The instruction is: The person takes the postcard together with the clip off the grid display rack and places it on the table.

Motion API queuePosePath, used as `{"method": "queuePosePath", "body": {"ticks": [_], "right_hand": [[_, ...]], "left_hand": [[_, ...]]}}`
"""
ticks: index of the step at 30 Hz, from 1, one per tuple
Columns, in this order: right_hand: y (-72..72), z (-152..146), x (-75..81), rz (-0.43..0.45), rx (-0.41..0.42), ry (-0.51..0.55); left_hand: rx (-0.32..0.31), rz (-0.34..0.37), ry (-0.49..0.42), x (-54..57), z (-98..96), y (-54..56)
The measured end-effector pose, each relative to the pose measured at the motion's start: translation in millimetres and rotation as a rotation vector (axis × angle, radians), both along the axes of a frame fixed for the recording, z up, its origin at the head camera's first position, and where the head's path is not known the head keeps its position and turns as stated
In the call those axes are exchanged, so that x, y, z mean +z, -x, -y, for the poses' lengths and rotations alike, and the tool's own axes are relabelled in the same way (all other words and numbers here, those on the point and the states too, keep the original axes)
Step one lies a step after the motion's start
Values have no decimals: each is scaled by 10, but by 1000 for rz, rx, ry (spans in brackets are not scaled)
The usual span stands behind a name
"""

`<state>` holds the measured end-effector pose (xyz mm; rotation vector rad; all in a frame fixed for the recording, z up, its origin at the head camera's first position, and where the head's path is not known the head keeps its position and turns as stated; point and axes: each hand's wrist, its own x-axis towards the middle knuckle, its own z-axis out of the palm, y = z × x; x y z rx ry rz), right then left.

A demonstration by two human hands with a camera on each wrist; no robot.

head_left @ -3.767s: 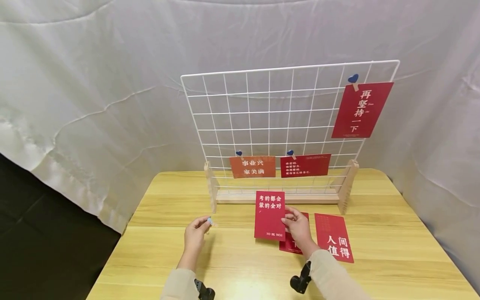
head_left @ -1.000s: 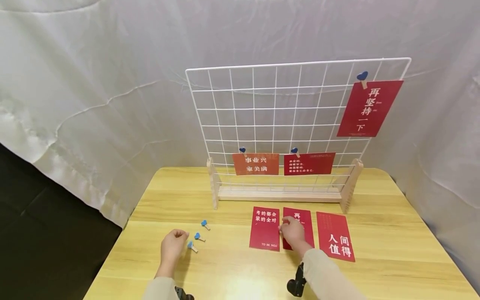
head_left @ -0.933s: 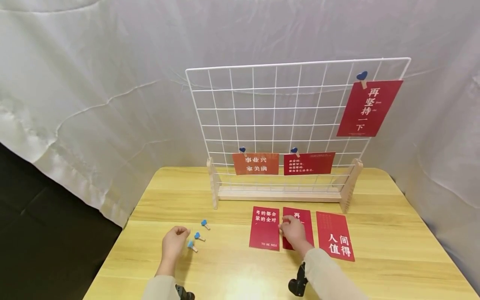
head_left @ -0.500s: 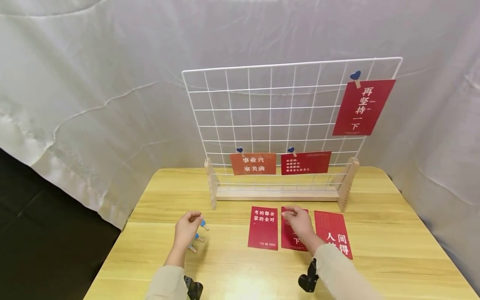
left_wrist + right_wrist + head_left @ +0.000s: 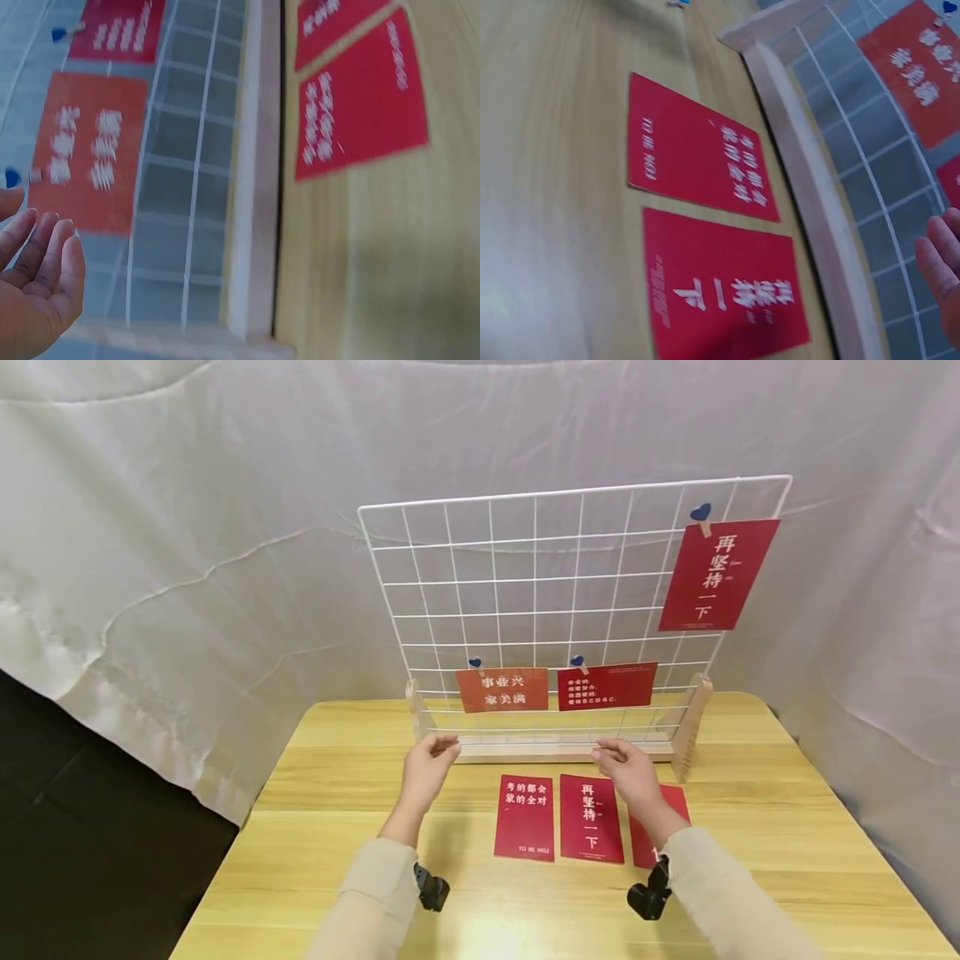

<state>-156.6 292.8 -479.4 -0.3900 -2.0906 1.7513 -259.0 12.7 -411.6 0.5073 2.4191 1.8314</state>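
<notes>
My left hand (image 5: 429, 768), fingers relaxed and holding nothing, hovers in front of the lower left of the white wire grid rack (image 5: 536, 581). In the left wrist view its fingertips are near an orange card (image 5: 90, 154) hung by a blue heart clip (image 5: 12, 177). My right hand (image 5: 630, 770) is raised before the rack's lower right, also with nothing in its fingers. Below the hands, two red cards, one marked TO BE NO.1 (image 5: 523, 827) and one with a vertical line of writing (image 5: 592, 843), lie side by side. A third red card (image 5: 672, 797) is partly hidden by my right forearm.
On the rack hang another red card (image 5: 607, 687) beside the orange one and a tall red card (image 5: 720, 577) at upper right, each by a blue heart clip. Wooden feet (image 5: 686, 731) support the rack on the wooden table (image 5: 300, 877). Grey cloth (image 5: 225, 527) surrounds it.
The TO BE NO.1 card has gone from my right hand to the table, and my left hand has let go of a clip. Both hands have since moved forward to the rack.
</notes>
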Motion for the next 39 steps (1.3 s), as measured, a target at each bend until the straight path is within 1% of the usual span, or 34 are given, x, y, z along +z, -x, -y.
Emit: {"method": "queuePosePath", "body": {"ticks": [1, 2, 4, 7, 11, 14, 16, 18, 20, 24, 28, 30, 35, 36, 39], "right_hand": [[-10, -13, 51, -3, -2, -6], [-41, 13, 183, 28, -15, -32], [-103, 62, 429, 63, -27, -65], [-117, 4, 588, 53, -41, -58], [-110, -139, 698, -9, -53, -44], [-102, -253, 765, -58, -73, -74], [-99, -325, 823, -78, -84, -96], [-101, -387, 896, -90, -104, -122], [-111, -436, 980, -84, -126, -160], [-136, -521, 1147, -83, -160, -185], [-153, -614, 1288, -107, -191, -161], [-165, -666, 1353, -130, -211, -153], [-217, -792, 1497, -228, -231, -57], [-227, -816, 1521, -244, -239, -37], [-243, -887, 1591, -264, -286, -25]], "left_hand": [[-16, -5, -7, 25, -56, 5], [-31, -10, -12, 55, -109, 9], [-60, -22, -24, 122, -211, 24], [-98, -54, -26, 233, -355, 63], [-157, -97, -24, 415, -536, 106], [-212, -115, -38, 568, -666, 119], [-238, -130, -38, 679, -750, 119], [-256, -147, -30, 787, -835, 117], [-269, -161, -16, 892, -917, 110], [-295, -198, -18, 1073, -1095, 107], [-326, -241, -26, 1229, -1284, 102], [-344, -269, 4, 1300, -1376, 93], [-397, -354, 89, 1486, -1581, 61], [-405, -368, 93, 1528, -1615, 52], [-418, -394, 91, 1662, -1710, 22]]}}
